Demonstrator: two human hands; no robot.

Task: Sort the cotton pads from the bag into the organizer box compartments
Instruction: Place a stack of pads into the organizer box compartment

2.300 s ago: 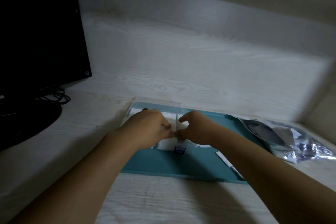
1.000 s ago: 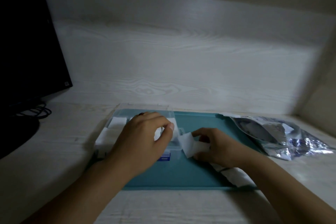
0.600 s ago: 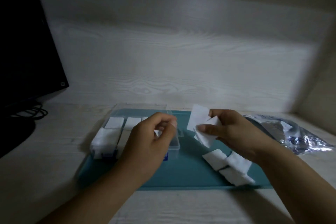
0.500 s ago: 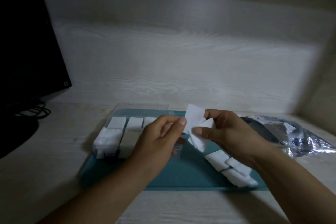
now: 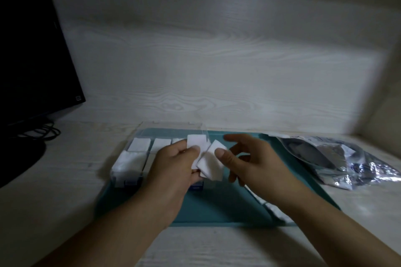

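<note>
Above the clear organizer box both hands hold white cotton pads. My left hand pinches one pad between thumb and fingers. My right hand pinches a second pad with its thumb on top, its other fingers spread loosely. The box stands on a teal tray, and its left compartments hold white pads. A silvery plastic bag lies at the right. More loose pads lie on the tray, partly hidden under my right forearm.
A black monitor with cables stands at the left on the pale wooden desk. A wood-grain wall panel closes off the back, and a side wall rises at the right.
My right hand lifted pads from the tray and brought them to the left hand. The left hand now pinches one pad, and the two hands hold separate pads close together over the box.
</note>
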